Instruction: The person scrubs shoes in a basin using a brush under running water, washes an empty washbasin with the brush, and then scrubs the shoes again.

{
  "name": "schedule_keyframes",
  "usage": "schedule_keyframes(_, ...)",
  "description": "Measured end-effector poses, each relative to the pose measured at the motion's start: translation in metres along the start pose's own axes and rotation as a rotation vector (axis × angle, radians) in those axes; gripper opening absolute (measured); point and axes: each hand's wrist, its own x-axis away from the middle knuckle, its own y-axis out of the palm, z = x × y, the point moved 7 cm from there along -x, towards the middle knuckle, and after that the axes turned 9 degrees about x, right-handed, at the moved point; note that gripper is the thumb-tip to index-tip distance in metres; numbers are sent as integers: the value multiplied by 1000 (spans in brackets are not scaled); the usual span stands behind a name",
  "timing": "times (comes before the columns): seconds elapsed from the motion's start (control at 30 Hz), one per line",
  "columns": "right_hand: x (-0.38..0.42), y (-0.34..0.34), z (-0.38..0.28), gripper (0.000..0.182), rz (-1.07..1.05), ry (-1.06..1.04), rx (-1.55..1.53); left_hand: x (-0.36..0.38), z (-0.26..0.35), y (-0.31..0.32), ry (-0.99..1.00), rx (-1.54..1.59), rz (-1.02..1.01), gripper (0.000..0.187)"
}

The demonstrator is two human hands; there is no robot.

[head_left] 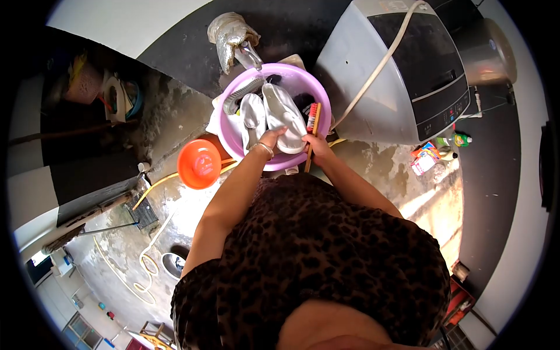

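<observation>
A white slip-on shoe (pixel 282 111) is tilted over the purple basin (pixel 322 87), its toe toward the tap (pixel 249 56). My left hand (pixel 270 140) is closed on its near left side, thumb across the shoe. My right hand (pixel 318 146) is closed around the wooden handle of a scrub brush (pixel 314 116) with red and white bristles. The fingertips of that hand are right at the shoe's near right edge. Beside the held shoe, a second white shoe (pixel 252 114) lies in the basin. Dark items (pixel 303 102) lie partly hidden behind the shoe and brush.
An orange dipper (pixel 199 164) sits on the wet floor left of the basin. To the right stands a washing machine (pixel 373 76) with a pale hose (pixel 379 64) across it. Detergent packets (pixel 426 158) and bottles lie further right. A yellow hose (pixel 154 189) runs along the floor.
</observation>
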Motion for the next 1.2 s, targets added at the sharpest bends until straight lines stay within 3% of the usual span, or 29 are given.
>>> schedule_keyframes(0.03,-2,-4,4,33,-51,55,180,1,1,-4,99,78,34,51)
schedule_keyframes(0.13,8,-2,-52,57,403,-719,962,11,16,-19,250,-137,231,51)
schedule_keyframes(0.17,28,22,-84,71,286,-664,1097,13,18,-20,274,-67,214,51)
schedule_keyframes(0.27,37,69,-69,51,-172,-195,1524,20,16,-30,238,-108,255,52)
schedule_keyframes(0.3,32,76,-63,46,-120,-262,1646,3,11,-55,293,-337,290,50)
schedule_keyframes(0.33,19,80,-58,45,-151,-241,1632,14,7,-51,306,-99,303,49)
schedule_keyframes(0.43,-42,69,-56,44,6,-170,1753,18,1,-44,323,-226,143,52)
schedule_keyframes(0.47,-63,62,-41,43,42,-186,1784,25,-5,-45,338,-349,227,53)
schedule_keyframes(0.5,-59,63,-41,43,49,-63,1773,27,-1,-44,372,-470,306,55)
schedule_keyframes(0.53,-48,77,-51,45,76,-255,1811,27,6,-45,404,-591,387,57)
schedule_keyframes(0.6,-2,87,-58,46,-162,132,1608,22,2,-63,336,-410,273,58)
schedule_keyframes(0.63,9,86,-51,47,-181,119,1585,29,5,-62,315,-368,259,59)
schedule_keyframes(0.67,3,82,-37,48,-132,-85,1641,33,6,-62,295,-322,245,59)
schedule_keyframes(0.7,-10,77,-30,48,-92,-116,1636,12,-6,-82,313,-265,169,63)
schedule_keyframes(0.8,-45,75,-39,43,-12,-23,1706,52,5,-36,361,-585,296,64)
schedule_keyframes(0.83,-89,68,-18,43,-29,-154,1700,52,5,-32,317,-718,375,69)
schedule_keyframes(0.87,-123,61,10,43,-47,-280,1689,47,1,-31,319,-550,313,72)
schedule_keyframes(0.93,-65,95,-65,45,-60,-141,1676,33,0,-50,360,-557,319,80)
schedule_keyframes(1.0,-70,95,-80,49,-63,-158,1490,44,10,-11,388,-471,24,89)
schedule_keyframes(1.03,-79,95,-88,48,-109,-351,1379,49,16,4,404,-424,-121,93)
schedule_keyframes(1.07,-83,93,-94,47,-150,-534,1255,46,27,8,504,-707,-171,86)
schedule_keyframes(1.13,-80,93,-118,47,-233,-614,1185,70,44,35,265,-582,-285,87)
schedule_keyframes(1.2,-74,98,-131,43,-387,-761,1239,37,71,-20,132,-75,-157,97)
